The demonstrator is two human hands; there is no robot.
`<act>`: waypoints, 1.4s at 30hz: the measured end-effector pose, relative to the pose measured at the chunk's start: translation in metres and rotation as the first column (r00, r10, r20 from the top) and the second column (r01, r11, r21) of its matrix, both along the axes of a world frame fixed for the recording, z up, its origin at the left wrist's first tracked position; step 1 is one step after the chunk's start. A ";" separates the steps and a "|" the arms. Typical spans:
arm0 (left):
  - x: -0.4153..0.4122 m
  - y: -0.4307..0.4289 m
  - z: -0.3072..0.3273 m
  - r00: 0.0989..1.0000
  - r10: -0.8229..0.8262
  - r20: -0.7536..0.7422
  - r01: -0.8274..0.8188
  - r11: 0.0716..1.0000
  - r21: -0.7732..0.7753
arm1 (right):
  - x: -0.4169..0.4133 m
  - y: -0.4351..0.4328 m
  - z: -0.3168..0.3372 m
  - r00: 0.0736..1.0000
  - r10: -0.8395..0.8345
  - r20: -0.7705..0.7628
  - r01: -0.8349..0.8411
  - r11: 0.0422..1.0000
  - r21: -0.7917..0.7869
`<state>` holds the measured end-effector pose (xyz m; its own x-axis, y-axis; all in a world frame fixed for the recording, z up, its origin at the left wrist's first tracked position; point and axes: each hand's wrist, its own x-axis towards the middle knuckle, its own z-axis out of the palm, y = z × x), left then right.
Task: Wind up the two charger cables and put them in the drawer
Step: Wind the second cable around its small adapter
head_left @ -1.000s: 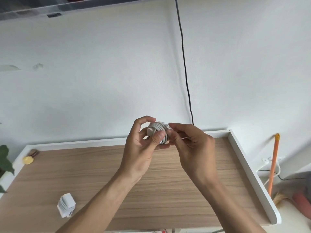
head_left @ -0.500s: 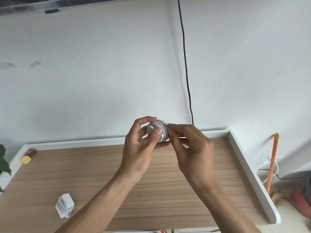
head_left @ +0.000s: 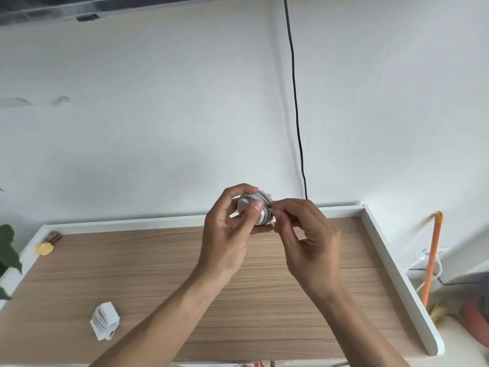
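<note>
- White wall and a wood-grain desk (head_left: 158, 274) with a raised white rim fill the view; both hands are held up over the desk's far half, not touching it.
- Left hand (head_left: 227, 234) grasps the white charger (head_left: 258, 207), fingers curled behind it and the thumb pressed on its face, with the cable wound round it in tight turns.
- Right hand (head_left: 309, 239) pinches the cable's free end against the right edge of that coil, apparently tucking it in.
- Likely step: securing the last turn. If the end is not wedged under a neighbouring turn, the springy cable could loosen once the pinch lets go, and the coil would unwind.
- The thumb is all that holds the front of the coil; if it shifts while the right hand tugs, the outer turns could slide off the charger's body.
- A hard pull on the end might kink the cable at the connector; how stiff it is cannot be told.
- With both hands in the air, a fumble would drop the charger onto the desk and possibly scatter the winding.
- Second charger bundle (head_left: 105, 324), already wound, lies on the desk's near left, well apart from the hands; a careless sweep of the left forearm could knock it.
- No drawer is in view, so both bundles have yet to be carried there intact.
- Further out, a black cord (head_left: 296, 102) hangs down the wall behind the hands.
</note>
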<state>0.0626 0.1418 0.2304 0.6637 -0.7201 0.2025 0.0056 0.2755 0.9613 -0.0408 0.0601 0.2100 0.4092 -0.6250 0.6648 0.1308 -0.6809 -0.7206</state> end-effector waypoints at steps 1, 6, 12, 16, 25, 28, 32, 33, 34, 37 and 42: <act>-0.001 0.000 0.000 1.000 -0.004 0.023 0.004 1.000 0.006 | -0.002 -0.001 -0.001 1.000 0.023 -0.004 -0.023 1.000 0.012; 0.000 0.001 -0.005 1.000 -0.022 0.020 0.021 0.999 0.024 | -0.001 -0.002 -0.004 0.995 0.078 -0.054 -0.073 0.994 0.084; -0.003 0.001 -0.008 1.000 -0.006 -0.001 0.006 1.000 0.008 | 0.004 0.001 -0.008 0.998 -0.013 -0.068 0.014 1.000 0.017; -0.005 0.002 -0.012 0.999 0.047 -0.022 -0.047 0.999 0.022 | 0.006 0.006 -0.014 0.996 -0.028 -0.089 0.026 0.999 -0.021; -0.007 0.002 -0.011 0.997 0.077 -0.029 -0.076 0.996 0.040 | 0.004 0.001 -0.015 0.990 0.016 -0.142 -0.027 0.996 -0.079; -0.005 0.003 -0.013 0.998 0.060 -0.022 -0.058 0.997 0.054 | 0.003 -0.002 -0.017 0.989 0.017 -0.149 -0.031 0.995 -0.096; -0.005 0.004 -0.014 0.998 0.060 0.006 -0.060 0.996 0.069 | 0.007 0.001 -0.019 0.993 -0.011 -0.114 0.001 0.996 -0.091; -0.004 0.003 -0.014 0.998 0.060 0.018 -0.061 0.996 0.072 | 0.008 0.002 -0.019 0.995 -0.029 -0.097 0.020 0.996 -0.091; -0.004 0.003 -0.015 0.998 0.058 0.031 -0.060 0.996 0.072 | 0.009 0.002 -0.019 0.995 -0.051 -0.082 0.043 0.995 -0.095; -0.003 0.002 -0.018 0.997 0.047 0.058 -0.050 0.997 0.057 | 0.015 0.003 -0.022 0.988 -0.141 -0.068 0.130 0.980 -0.152; -0.004 0.001 -0.022 0.996 0.030 0.087 -0.033 0.999 0.038 | 0.021 0.005 -0.030 0.959 -0.270 -0.089 0.240 0.936 -0.258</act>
<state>0.0583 0.1428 0.2087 0.6674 -0.7076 0.2319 -0.0858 0.2363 0.9679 -0.0198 0.0654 0.1801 0.3444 -0.5451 0.7643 -0.1486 -0.8355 -0.5290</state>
